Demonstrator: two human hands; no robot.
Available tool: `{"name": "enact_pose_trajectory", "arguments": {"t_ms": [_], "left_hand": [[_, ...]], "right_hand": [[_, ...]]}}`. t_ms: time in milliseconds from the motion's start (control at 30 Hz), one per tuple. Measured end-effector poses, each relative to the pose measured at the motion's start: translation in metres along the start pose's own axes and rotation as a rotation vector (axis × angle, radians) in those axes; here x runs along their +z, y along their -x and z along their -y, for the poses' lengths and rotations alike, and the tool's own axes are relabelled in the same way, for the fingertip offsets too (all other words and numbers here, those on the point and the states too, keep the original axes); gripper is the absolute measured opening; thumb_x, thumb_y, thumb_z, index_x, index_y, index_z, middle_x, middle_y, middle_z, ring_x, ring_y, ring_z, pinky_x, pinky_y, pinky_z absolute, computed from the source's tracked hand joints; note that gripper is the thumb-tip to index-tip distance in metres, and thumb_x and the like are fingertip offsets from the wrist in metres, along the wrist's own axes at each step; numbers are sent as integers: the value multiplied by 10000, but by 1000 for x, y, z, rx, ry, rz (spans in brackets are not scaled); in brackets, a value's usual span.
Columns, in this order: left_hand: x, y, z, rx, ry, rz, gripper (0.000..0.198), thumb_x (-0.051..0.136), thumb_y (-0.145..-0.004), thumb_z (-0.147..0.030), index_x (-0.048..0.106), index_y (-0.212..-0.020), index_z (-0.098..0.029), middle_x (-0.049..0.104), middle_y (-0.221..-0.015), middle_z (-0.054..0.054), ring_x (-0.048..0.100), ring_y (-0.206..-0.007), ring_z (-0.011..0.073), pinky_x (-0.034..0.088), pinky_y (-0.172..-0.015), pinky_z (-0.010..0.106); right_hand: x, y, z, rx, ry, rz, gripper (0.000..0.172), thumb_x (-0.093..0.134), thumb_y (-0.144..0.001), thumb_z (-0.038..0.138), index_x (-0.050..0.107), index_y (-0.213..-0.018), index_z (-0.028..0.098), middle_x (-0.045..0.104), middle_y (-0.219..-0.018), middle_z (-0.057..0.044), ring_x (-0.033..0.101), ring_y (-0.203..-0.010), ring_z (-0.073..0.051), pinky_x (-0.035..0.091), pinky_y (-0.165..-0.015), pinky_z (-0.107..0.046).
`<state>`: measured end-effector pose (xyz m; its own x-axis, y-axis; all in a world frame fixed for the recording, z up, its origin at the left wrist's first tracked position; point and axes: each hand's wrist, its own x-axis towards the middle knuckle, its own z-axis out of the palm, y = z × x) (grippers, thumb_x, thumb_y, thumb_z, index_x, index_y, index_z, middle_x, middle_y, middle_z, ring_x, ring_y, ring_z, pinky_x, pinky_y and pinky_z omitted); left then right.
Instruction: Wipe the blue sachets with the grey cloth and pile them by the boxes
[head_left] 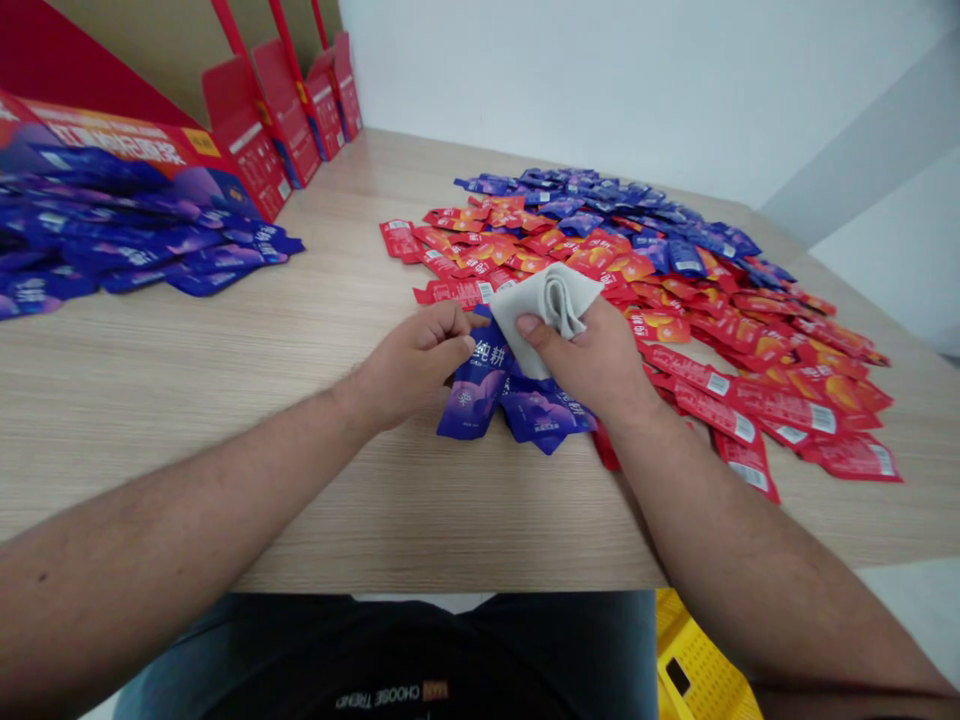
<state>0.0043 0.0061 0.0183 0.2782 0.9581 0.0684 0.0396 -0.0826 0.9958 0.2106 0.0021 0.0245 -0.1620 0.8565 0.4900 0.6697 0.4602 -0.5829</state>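
Left hand [412,362], fingers pinched on a purple packet [474,395] over the counter [360,530], right hand [604,355], fingers curled round a grey cloth [536,305] overlapping the packet's upper edge; red packets [787,408] heaped nearby

Left arm: here's the bare left forearm [210,500], angling up and inward.
Left hand: the bare left hand [420,360], fingers curled, thumb near the forefinger, pinching!
Right arm: bare right forearm [720,520] slants in opposite.
Right hand: bare right hand [607,360] grips, thumb on top, pointing left.
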Motion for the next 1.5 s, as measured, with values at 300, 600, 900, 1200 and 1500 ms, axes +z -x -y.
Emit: {"name": "enact_pose_trajectory", "arguments": {"t_ms": [300, 600, 900, 1200, 1500], "left_hand": [[-3, -1, 3, 22, -73, 100, 156, 600, -805, -185, 476, -712, -204, 570, -746, -8, 418, -591, 105, 329, -530, 235], [-2, 1, 0, 53, -122, 84, 164, 597, -808, -188, 479, -694, -198, 627, -836, 22, 511, -715, 136, 406, -618, 246], [2, -6, 10, -105, 101, -22, 163, 668, -812, -237, 511, -777, -209, 537, -696, -24, 504, -599, 116, 443, -547, 243], [4, -5, 4, -112, 213, -75, 146, 617, -834, -166, 491, -775, -213, 461, -611, -41, 409, -495, 93, 342, -454, 219], [6, -6, 1, -65, 182, -211, 139, 589, -864, -156, 486, -792, -214, 459, -632, -32, 414, -541, 103, 363, -484, 224]], "right_hand": [[4, 0, -5, 29, -20, 27, 338, 660, -909, 525, 703, -1082, 239, 764, -1057, -71, 698, -979, -295, 551, -875, -439], [2, -2, -6, 13, 6, -14, 341, 669, -909, 461, 712, -1137, 212, 763, -1130, -91, 696, -1038, -298, 542, -936, -446], [8, 5, 6, -65, 36, 85, 312, 644, -926, 516, 697, -1088, 255, 760, -1035, -66, 691, -979, -286, 554, -892, -430], [11, 11, 15, -201, 46, 185, 265, 630, -931, 488, 687, -1004, 239, 738, -981, -67, 672, -940, -260, 548, -848, -392], [20, 18, 17, -271, 134, 295, 188, 636, -920, 388, 666, -1015, 229, 710, -1010, -76, 643, -1015, -260, 531, -906, -396]]}}
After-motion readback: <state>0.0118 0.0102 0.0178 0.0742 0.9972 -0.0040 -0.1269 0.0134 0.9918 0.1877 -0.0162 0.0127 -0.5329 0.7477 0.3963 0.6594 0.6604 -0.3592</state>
